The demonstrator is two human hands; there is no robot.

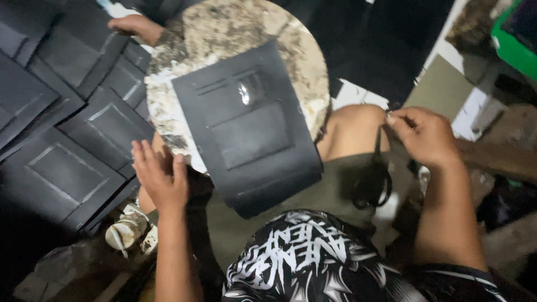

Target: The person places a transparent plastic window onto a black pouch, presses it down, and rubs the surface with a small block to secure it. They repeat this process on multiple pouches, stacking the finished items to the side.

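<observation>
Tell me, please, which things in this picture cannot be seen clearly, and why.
- Head view: the scissors are blurred by motion, and whether the right hand grips them cannot be told.
- The left hand hides the near corner of the round board.
- The top edge cuts off another person's hand.
- The shiny spot on the black card is too blurred to identify.

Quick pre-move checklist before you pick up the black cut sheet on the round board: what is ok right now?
1. Black cut sheet lies flat on the round speckled board: ok; its lower end overhangs the rim.
2. Left hand free: ok, open, at the board's lower-left edge.
3. Right hand free: not ok, it pinches something dark and thin.
4. Scissors out of the way: ok, on the lap, off the sheet.
5. Another person's hand clear of the sheet: ok, it rests on the stacked black sheets.
6. Sheet's cut lines finished: cannot tell.
</observation>
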